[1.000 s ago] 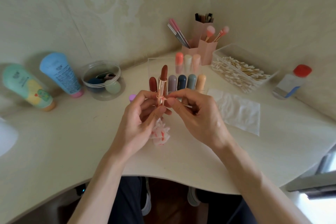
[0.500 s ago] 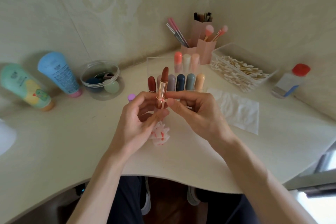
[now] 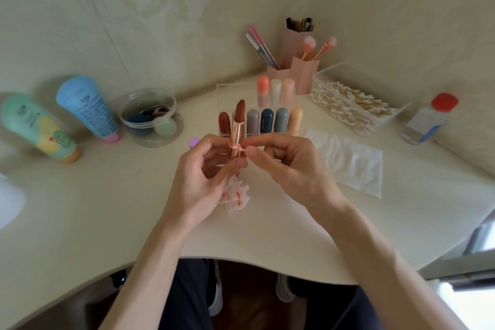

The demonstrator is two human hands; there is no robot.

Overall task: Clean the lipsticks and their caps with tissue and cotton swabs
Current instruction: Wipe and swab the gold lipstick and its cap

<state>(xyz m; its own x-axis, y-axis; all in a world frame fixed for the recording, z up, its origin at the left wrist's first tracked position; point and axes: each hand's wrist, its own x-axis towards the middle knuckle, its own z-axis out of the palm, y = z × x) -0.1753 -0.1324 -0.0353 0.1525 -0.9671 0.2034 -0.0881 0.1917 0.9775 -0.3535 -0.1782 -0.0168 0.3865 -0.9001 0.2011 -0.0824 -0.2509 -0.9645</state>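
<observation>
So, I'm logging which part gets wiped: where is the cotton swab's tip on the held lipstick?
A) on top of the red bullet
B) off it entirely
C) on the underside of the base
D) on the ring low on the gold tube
D: the right hand pinches the cotton swab with its pink-stained tip against the ring on the gold tube of the lipstick, held upright by the left hand.

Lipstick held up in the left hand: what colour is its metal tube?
The lipstick tube is shiny rose gold; the head view shows it best.
</observation>
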